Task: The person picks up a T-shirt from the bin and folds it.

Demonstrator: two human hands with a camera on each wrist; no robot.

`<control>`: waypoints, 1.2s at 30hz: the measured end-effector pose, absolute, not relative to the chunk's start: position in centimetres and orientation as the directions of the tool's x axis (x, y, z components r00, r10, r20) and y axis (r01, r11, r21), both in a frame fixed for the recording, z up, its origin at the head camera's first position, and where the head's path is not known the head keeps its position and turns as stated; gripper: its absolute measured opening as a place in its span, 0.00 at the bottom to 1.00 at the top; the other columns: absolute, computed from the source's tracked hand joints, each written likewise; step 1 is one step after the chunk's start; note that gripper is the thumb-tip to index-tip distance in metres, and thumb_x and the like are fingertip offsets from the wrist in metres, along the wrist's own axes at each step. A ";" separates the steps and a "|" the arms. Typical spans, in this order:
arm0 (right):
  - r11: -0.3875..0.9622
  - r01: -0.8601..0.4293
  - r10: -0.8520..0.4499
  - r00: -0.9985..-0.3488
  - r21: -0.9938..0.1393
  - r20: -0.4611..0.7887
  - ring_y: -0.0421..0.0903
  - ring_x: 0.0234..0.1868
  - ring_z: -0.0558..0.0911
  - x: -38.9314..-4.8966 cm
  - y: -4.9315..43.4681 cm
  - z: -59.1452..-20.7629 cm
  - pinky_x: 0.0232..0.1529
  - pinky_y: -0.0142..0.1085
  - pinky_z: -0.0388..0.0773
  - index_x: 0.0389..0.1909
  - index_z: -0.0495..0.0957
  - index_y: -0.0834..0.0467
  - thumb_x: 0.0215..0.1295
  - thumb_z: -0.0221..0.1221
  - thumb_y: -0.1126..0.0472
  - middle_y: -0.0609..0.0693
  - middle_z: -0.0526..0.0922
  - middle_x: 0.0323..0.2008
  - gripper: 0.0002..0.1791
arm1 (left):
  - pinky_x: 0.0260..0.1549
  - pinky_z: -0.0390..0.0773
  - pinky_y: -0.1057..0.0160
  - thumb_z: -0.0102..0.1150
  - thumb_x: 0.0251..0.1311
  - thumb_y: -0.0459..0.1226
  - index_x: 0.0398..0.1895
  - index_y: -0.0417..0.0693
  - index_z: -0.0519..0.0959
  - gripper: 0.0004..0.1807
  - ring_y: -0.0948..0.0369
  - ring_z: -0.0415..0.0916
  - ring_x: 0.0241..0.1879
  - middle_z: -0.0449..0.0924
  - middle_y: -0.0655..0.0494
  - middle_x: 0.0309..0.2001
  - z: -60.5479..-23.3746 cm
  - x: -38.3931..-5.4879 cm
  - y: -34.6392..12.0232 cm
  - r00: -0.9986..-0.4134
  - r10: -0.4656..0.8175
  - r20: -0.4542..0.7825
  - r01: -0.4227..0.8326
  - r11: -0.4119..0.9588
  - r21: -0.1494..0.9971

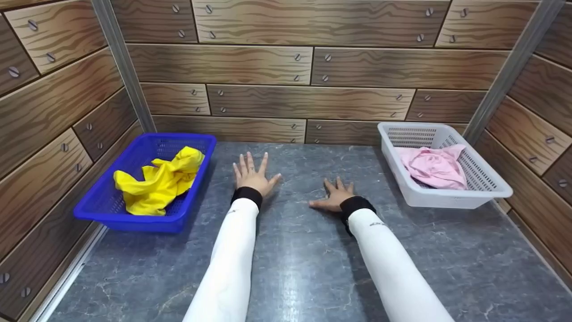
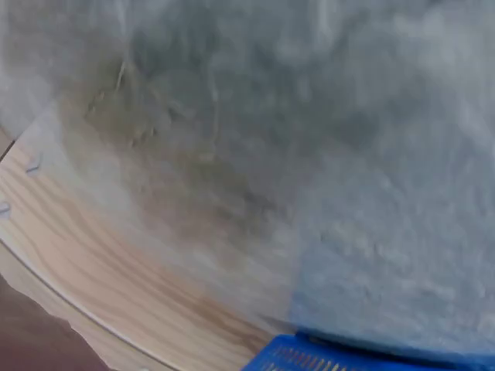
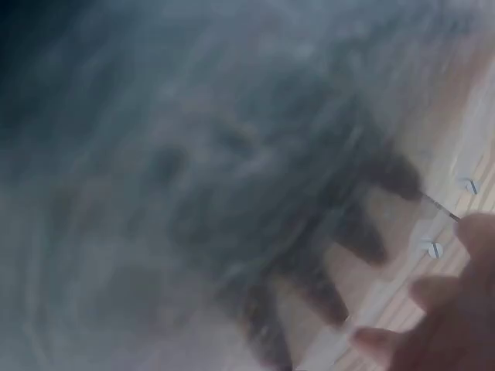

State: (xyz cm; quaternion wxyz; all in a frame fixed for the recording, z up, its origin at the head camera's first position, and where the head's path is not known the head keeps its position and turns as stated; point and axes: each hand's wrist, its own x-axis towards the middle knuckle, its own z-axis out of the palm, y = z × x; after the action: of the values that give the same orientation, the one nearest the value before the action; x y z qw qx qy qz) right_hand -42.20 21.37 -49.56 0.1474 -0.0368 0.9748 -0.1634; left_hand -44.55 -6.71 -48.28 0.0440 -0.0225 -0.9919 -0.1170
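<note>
Two hands reach out over a grey marbled table point(image 1: 304, 250) near the middle of the frame. The left hand point(image 1: 254, 179) is spread wide, palm down, its fingers fanned toward the top of the picture and its thumb out to the right. The right hand point(image 1: 337, 197), a little lower and right of centre, is also spread, thumb pointing left and fingers apart. From the head view I cannot tell whether either one touches the tabletop; in the right wrist view, the right hand's fingers show at lower right, separate from a dark shadow point(image 3: 309, 286) shaped like fingers.

Left of the left hand, near it, stands a blue basket point(image 1: 143, 225), with a crumpled yellow cloth point(image 1: 154, 192) inside. At the right of the frame is a white basket point(image 1: 447, 200), apart from the right hand, with a rumpled pink cloth point(image 1: 435, 165) lying in it. A corner of the blue basket also shows at the bottom of the blurry left wrist view.

Both wrists wear black bands point(image 1: 247, 195) over white sleeves point(image 1: 228, 264). Wood-plank walls point(image 1: 259, 65) rise behind and at both sides.
</note>
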 end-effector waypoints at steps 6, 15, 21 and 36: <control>0.945 -0.055 -0.150 -0.948 -0.322 -0.280 0.81 0.75 0.31 -40.8 21.1 -48.0 0.72 0.73 0.41 0.84 0.45 0.54 0.61 0.57 0.23 0.70 0.35 0.81 0.62 | 0.74 0.25 0.35 0.40 0.70 0.71 0.85 0.69 0.36 0.48 0.38 0.18 0.80 0.25 0.35 0.82 -45.7 -45.4 -8.2 -0.993 0.017 0.114 0.045 0.967 0.251; 0.946 -0.062 -0.156 -0.947 -0.318 -0.280 0.81 0.75 0.32 -40.5 21.0 -48.2 0.71 0.74 0.43 0.84 0.45 0.54 0.62 0.57 0.24 0.70 0.36 0.81 0.60 | 0.70 0.20 0.32 0.37 0.70 0.71 0.85 0.66 0.33 0.49 0.35 0.15 0.78 0.22 0.30 0.80 -39.6 -45.9 -14.8 -0.985 -0.070 0.156 -0.023 0.958 0.287; 0.945 -0.062 -0.155 -0.950 -0.322 -0.272 0.81 0.76 0.34 -39.8 20.6 -47.7 0.71 0.73 0.44 0.84 0.48 0.55 0.63 0.58 0.26 0.70 0.38 0.81 0.59 | 0.68 0.17 0.31 0.31 0.69 0.73 0.84 0.62 0.29 0.51 0.32 0.12 0.76 0.18 0.26 0.78 -37.3 -44.9 -21.7 -0.972 -0.183 0.146 -0.130 0.942 0.311; 0.946 -0.060 -0.154 -0.948 -0.319 -0.279 0.81 0.75 0.33 -40.2 20.7 -47.3 0.72 0.72 0.43 0.84 0.46 0.54 0.64 0.57 0.26 0.69 0.36 0.81 0.58 | 0.62 0.23 0.19 0.39 0.54 0.82 0.79 0.57 0.16 0.68 0.23 0.07 0.69 0.07 0.21 0.71 -39.7 -41.1 -30.4 -0.937 -0.316 -0.149 -0.350 0.847 0.400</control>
State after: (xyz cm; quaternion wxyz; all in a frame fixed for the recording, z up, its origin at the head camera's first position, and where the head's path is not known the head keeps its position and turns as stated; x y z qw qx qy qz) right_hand -40.17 20.72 -47.33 0.1517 -0.0547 0.9747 -0.1549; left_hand -41.15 -30.38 -39.66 -0.0387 0.1735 -0.9602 -0.2155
